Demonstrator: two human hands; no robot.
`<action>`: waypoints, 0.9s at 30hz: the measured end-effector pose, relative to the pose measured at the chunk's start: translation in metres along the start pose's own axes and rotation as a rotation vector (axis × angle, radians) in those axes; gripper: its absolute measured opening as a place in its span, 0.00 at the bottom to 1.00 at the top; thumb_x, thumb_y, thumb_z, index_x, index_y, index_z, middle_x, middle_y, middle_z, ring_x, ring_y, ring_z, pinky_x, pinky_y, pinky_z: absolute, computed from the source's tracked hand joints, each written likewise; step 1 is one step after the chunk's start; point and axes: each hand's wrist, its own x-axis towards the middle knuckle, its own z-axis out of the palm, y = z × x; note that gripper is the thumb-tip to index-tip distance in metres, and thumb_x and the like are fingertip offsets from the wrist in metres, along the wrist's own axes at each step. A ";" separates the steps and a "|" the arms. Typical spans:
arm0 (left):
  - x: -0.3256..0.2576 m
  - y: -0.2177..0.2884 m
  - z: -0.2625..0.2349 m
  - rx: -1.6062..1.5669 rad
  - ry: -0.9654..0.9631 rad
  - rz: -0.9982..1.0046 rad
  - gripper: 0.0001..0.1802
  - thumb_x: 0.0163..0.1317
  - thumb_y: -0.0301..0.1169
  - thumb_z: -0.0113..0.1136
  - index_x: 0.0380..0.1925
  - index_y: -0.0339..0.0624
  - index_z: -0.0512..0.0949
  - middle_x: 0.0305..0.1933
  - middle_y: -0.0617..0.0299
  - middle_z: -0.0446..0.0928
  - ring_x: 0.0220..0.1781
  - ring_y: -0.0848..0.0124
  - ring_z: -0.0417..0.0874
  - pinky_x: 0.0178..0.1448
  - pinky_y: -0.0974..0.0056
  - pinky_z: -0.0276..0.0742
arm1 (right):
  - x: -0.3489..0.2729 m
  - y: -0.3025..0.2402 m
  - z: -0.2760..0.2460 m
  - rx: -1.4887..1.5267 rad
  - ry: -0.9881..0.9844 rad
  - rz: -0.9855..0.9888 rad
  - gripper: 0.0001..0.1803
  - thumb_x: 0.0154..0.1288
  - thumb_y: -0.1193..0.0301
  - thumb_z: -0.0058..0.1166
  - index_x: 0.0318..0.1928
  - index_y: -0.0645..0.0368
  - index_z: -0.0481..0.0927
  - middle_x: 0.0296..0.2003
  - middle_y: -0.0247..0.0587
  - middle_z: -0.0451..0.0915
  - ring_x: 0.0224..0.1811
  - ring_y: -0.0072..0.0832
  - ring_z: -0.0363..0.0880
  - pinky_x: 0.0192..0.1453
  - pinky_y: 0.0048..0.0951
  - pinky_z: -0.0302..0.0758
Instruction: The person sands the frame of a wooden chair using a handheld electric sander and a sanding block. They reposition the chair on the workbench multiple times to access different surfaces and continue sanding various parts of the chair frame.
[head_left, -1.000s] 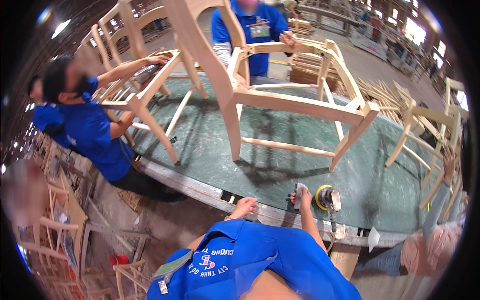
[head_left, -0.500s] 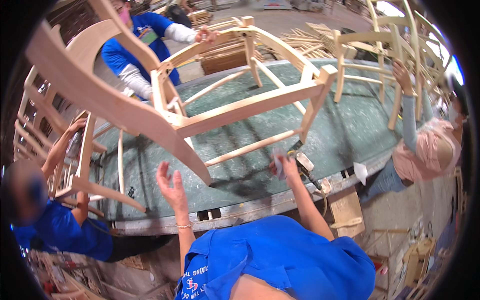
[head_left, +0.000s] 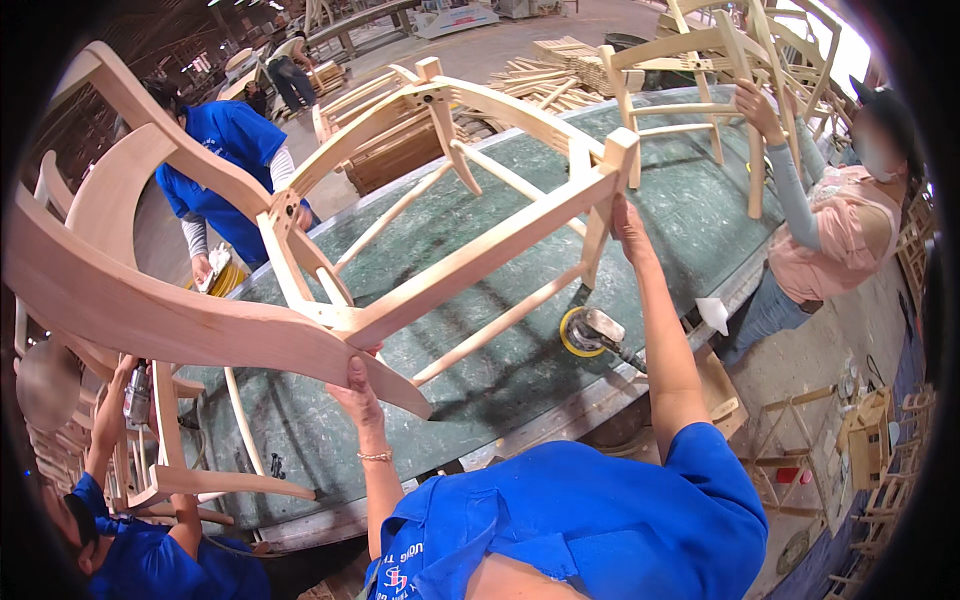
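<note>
A bare wooden chair frame (head_left: 480,265) without a seat lies tipped over on the green tabletop in front of me. My left hand (head_left: 357,402) grips its curved back leg, thumb on the near face and fingers passing behind. Farther right, my right hand (head_left: 627,228) is wrapped round a front leg just below the corner of the seat rail. Below that leg a sander (head_left: 594,330) with a yellow-rimmed round pad rests on the table, its hose running toward the near edge.
A co-worker at left holds a power tool (head_left: 138,392) by another chair (head_left: 220,483). Across the table stands a person in blue (head_left: 225,150). At right someone in pink (head_left: 850,225) holds a chair (head_left: 735,120). A white piece (head_left: 712,315) sits on the table's near edge.
My left hand, open and apart before, now holds the back leg. My right hand has left the sander area for the front leg. The person opposite has let go of the chair.
</note>
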 end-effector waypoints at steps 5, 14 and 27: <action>0.001 0.008 0.011 0.047 0.048 -0.013 0.25 0.61 0.46 0.63 0.41 0.32 0.74 0.30 0.56 0.78 0.32 0.69 0.78 0.39 0.65 0.74 | -0.008 -0.022 0.019 0.010 0.102 0.021 0.42 0.58 0.27 0.33 0.34 0.55 0.79 0.25 0.33 0.79 0.29 0.23 0.77 0.33 0.26 0.71; 0.071 0.050 0.053 0.035 0.015 -0.059 0.26 0.64 0.49 0.58 0.45 0.33 0.71 0.32 0.59 0.74 0.33 0.72 0.77 0.40 0.64 0.74 | 0.014 -0.117 0.015 0.011 0.207 -0.083 0.39 0.64 0.34 0.37 0.44 0.59 0.78 0.26 0.34 0.76 0.26 0.21 0.76 0.31 0.24 0.72; 0.206 0.031 0.052 0.020 -0.062 -0.082 0.21 0.64 0.47 0.58 0.38 0.37 0.72 0.28 0.60 0.74 0.26 0.71 0.76 0.30 0.69 0.73 | 0.083 -0.078 0.053 -0.261 0.594 -0.459 0.31 0.70 0.44 0.41 0.48 0.61 0.78 0.30 0.43 0.81 0.35 0.33 0.80 0.43 0.34 0.74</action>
